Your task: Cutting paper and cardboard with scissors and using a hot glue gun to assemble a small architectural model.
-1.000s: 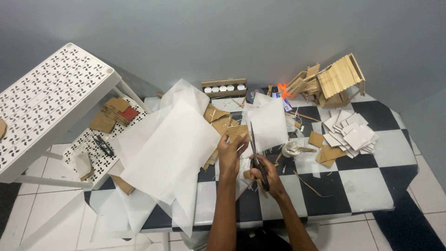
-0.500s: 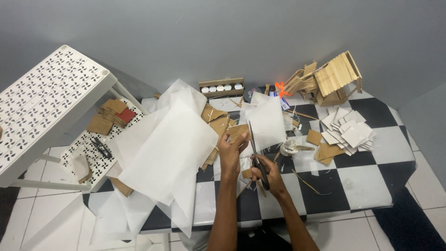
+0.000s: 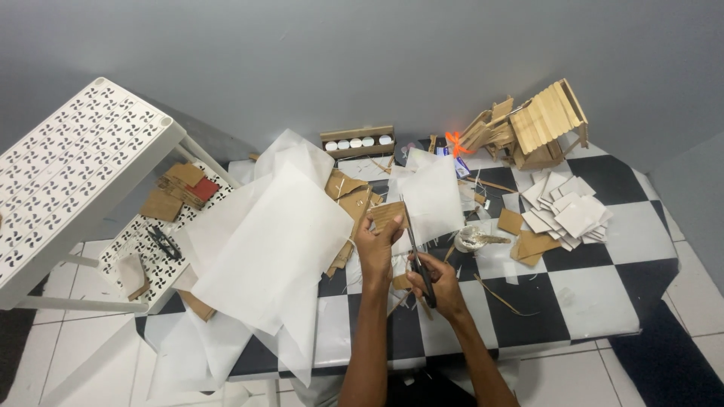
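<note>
1. My left hand (image 3: pixel 375 243) pinches a small piece of brown cardboard (image 3: pixel 388 216), holding it up just above the checkered desk (image 3: pixel 528 316).
2. My right hand (image 3: pixel 437 280) is closed through the handles of dark scissors (image 3: pixel 416 252), whose blades point away from me and meet the right edge of the cardboard.
3. A white sheet (image 3: pixel 434 197) lies just behind the cardboard, its lower edge by the scissor blades.
4. Left of the cardboard, large sheets of translucent paper (image 3: pixel 264 249) spill over the desk's edge.
5. Right of the cardboard sits a pile of white squares (image 3: pixel 569 212), and beyond it a small wooden stick house (image 3: pixel 543 124).
6. Far left of the cardboard stands a white perforated rack (image 3: pixel 68 177).
</note>
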